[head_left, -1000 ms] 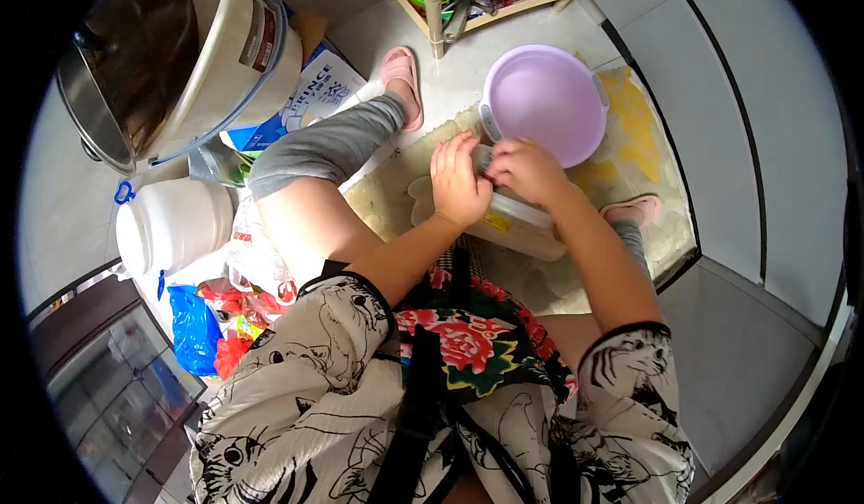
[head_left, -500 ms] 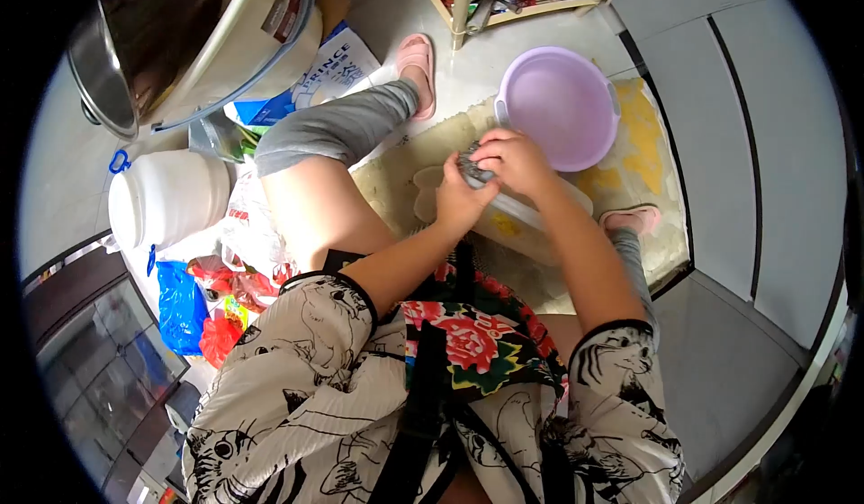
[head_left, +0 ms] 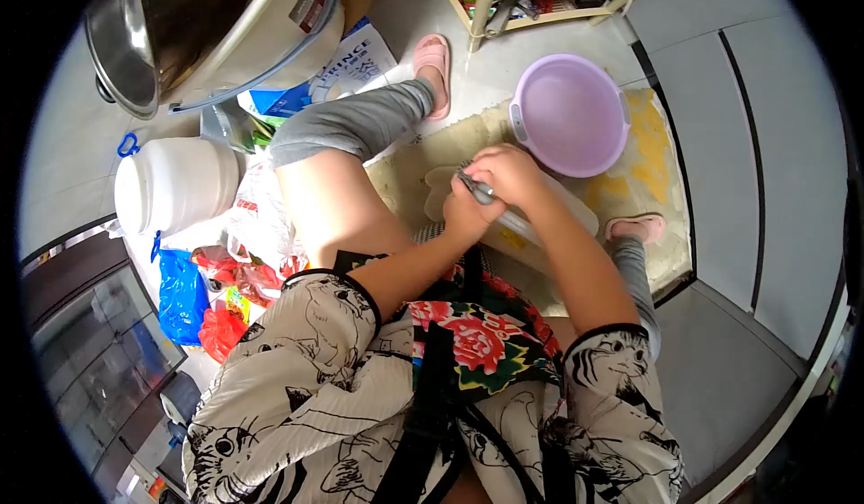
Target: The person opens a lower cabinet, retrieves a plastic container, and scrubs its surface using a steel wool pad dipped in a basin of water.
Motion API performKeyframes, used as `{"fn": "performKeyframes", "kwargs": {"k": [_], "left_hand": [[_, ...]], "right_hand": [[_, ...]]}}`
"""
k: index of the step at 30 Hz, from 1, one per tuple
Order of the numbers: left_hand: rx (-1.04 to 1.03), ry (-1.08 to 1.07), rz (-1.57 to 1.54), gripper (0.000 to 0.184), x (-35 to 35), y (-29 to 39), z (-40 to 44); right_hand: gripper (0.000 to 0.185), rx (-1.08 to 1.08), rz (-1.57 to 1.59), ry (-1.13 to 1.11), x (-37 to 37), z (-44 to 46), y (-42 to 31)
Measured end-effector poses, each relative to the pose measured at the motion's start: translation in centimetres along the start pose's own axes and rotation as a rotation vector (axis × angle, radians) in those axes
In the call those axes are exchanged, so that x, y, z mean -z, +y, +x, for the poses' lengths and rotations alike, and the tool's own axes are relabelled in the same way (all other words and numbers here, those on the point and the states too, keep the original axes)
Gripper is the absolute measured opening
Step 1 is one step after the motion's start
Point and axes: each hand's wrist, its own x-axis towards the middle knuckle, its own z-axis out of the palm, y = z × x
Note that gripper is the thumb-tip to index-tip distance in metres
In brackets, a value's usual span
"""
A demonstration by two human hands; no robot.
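A small bunched grey cloth (head_left: 479,191), with darker stripes or folds, is squeezed between my two hands. My left hand (head_left: 470,214) closes round it from the lower left. Pressed on it from the upper right, my right hand (head_left: 515,173) has its fingers curled, so most of the cloth is hidden. Below the hands lies a long pale, translucent item (head_left: 576,200) with a rounded end; my forearms cover part of it, and its kind is unclear. A lavender basin (head_left: 596,155) stands on the floor just beyond my right hand.
At upper left are a large cream tub (head_left: 261,49) with a metal lid and a white lidded bucket (head_left: 184,184). Blue (head_left: 183,297) and red plastic bags (head_left: 225,331) lie at left. A beige rack (head_left: 483,13) stands at the top; grey cabinet doors (head_left: 711,144) line the right.
Both hands have come closer together round the grey cloth, and less of it shows. The whole view has shifted slightly, moving the surroundings a little to the right.
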Motion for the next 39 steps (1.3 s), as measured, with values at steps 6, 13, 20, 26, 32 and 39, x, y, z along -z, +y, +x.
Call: {"fn": "performKeyframes", "kwargs": {"k": [6,13,20,26,32,39], "left_hand": [[-0.120,0.080,-0.063,0.106,-1.0,-0.7,0.3],[-0.129,0.054,-0.122,0.111,-0.8,-0.7,1.2],[-0.161,0.022,-0.139,0.110,-1.7,-0.6,1.9],[-0.185,-0.001,-0.017,0.091,-0.6,-1.1,2.3],[-0.170,-0.092,-0.080,0.081,-0.8,-1.0,3.1],[-0.202,-0.091,-0.048,0.073,-1.6,-0.8,3.7]], "right_hand": [[0.015,0.003,-0.124,0.029,3.6,-7.4,1.1],[0.004,0.025,-0.168,0.030,3.4,-3.7,-0.2],[0.001,-0.003,-0.249,-0.007,5.9,-8.7,2.1],[0.010,-0.016,-0.147,-0.031,4.3,-3.4,1.2],[0.011,-0.037,-0.189,-0.058,4.7,-5.1,1.9],[0.012,-0.116,-0.330,-0.145,8.4,-10.7,3.9]]}}
